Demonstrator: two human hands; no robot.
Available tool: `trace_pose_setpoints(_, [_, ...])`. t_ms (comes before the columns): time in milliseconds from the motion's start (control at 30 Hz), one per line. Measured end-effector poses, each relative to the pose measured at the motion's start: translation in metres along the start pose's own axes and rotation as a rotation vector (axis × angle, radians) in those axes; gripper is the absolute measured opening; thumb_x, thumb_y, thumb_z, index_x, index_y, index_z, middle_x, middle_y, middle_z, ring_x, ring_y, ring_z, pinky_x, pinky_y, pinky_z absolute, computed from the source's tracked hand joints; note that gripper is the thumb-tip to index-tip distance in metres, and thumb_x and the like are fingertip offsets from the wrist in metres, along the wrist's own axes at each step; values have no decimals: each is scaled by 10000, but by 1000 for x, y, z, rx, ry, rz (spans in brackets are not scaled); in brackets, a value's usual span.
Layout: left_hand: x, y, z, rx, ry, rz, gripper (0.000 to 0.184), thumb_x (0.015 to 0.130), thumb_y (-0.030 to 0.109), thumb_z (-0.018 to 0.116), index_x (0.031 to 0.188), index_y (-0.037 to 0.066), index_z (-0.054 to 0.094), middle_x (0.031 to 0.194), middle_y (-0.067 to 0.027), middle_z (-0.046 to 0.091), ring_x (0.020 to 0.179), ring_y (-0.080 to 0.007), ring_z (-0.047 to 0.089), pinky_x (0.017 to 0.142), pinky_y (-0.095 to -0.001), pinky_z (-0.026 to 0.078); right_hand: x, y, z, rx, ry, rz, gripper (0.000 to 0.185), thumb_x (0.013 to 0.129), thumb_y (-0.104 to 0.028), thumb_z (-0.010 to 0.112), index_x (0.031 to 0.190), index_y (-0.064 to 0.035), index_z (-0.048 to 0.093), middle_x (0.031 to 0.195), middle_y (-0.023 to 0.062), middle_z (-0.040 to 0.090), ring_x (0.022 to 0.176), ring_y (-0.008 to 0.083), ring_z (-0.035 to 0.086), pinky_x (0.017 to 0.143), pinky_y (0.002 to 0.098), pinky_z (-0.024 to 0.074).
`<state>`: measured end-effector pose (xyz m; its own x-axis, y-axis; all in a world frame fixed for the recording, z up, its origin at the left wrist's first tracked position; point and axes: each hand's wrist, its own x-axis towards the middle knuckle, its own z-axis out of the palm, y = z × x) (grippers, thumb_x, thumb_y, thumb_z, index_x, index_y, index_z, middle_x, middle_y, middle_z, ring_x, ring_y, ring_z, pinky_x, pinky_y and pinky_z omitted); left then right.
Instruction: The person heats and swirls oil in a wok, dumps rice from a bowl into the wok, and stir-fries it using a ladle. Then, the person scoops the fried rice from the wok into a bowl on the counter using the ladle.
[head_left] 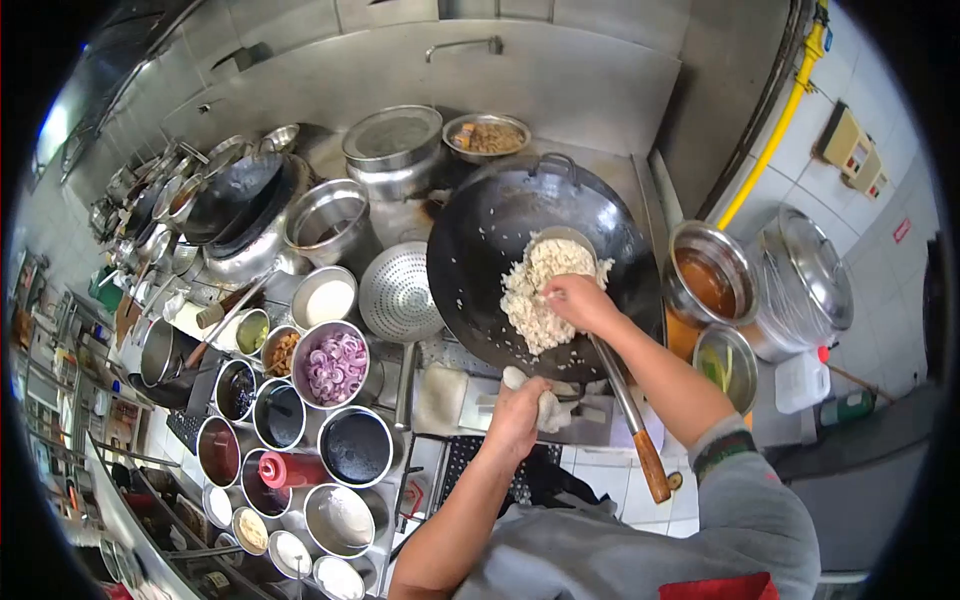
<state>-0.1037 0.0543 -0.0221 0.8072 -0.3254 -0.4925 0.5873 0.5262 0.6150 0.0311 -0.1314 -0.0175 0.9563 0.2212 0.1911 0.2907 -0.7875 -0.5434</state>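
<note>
A large black wok (470, 240) holds a mound of pale rice (535, 320), with loose grains scattered on its sides. My right hand (580, 302) is over the rice with its fingers pinched together at the mound; whatever they hold is too small to name. The ladle (620, 385) has its bowl in the rice and its wooden handle hanging over the wok's near edge, below my right forearm. My left hand (518, 412) is closed around a whitish cloth (548, 408) at the wok's near rim.
A perforated strainer (400, 290) lies left of the wok. Further left are a bowl of sliced purple onions (335, 368), several sauce pots and a red squeeze bottle (290, 470). A pot of brown sauce (710, 280) and a lidded steel pot (810, 270) stand at the right.
</note>
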Motion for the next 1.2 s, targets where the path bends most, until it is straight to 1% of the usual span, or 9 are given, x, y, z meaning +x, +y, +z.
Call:
trace_pose_setpoints(133, [8,-3,-8,75,-90,6,300,898,122,542,1112,-84,584,1025,-195,667,883,-313,682,737,-435,580,-29,-22,-48,1166,-133,521,275,921,-88,622,1172,23,622,1045,139,702,839,174,682,731,304,564])
trace_pose_setpoints(200, [9,-4,-7,77,-87,-19,316,898,121,537,1127,-93,579,1047,-208,670,905,-324,686,745,-436,581,-56,-31,-61,1527,-198,455,339,940,-38,577,1256,76,540,1130,174,671,858,175,682,716,294,569])
trace_pose_setpoints(400, [13,-7,-20,26,-50,-68,251,890,129,565,1063,-52,578,943,-120,664,795,-244,668,707,-404,569,-130,-140,-130,1580,-426,172,392,932,-49,546,1309,58,519,1179,209,645,878,198,683,747,318,574])
trace_pose_setpoints(633, [14,-1,-26,50,-75,-105,292,905,101,541,1138,-75,550,1028,-187,654,890,-321,682,764,-447,590,-180,-239,-225,1008,-582,-236,320,991,-114,580,1286,7,552,1172,103,672,944,104,657,789,259,531])
trace_pose_setpoints(700, [17,-6,-32,5,-77,-141,296,905,94,542,1129,-98,542,1041,-203,651,901,-328,684,759,-449,592,-175,-211,-211,1139,-394,59,284,983,-101,589,1248,-1,581,1100,60,689,941,76,639,793,247,521])
trace_pose_setpoints(833, [7,-1,-15,-18,-32,-111,277,895,90,555,1066,-128,563,1015,-195,657,873,-314,687,723,-433,592,-186,-117,-148,231,41,368,357,945,-207,635,1265,-61,571,1150,111,646,883,160,663,765,298,528])
trace_pose_setpoints(933, [4,-3,-8,4,-47,-75,289,905,102,546,1079,-127,566,1022,-195,659,879,-311,680,726,-428,585,-215,-64,-101,138,120,571,425,965,-291,617,1316,-71,521,1147,135,642,929,223,665,815,357,537])
trace_pose_setpoints(1133, [8,-9,-13,32,-54,-84,348,919,142,509,1136,-125,560,1093,-230,654,962,-369,675,780,-461,579,-244,-33,-57,1656,-173,828,471,1002,-360,545,1359,-59,484,1179,160,634,1040,313,636,905,475,524])
trace_pose_setpoints(1200, [3,-5,-6,6,-52,-102,298,903,116,532,1094,-109,568,1034,-196,658,888,-314,679,733,-432,587,-241,-51,-58,1807,-204,867,408,1005,-273,537,1342,-46,499,1022,91,618,863,207,618,735,399,534])
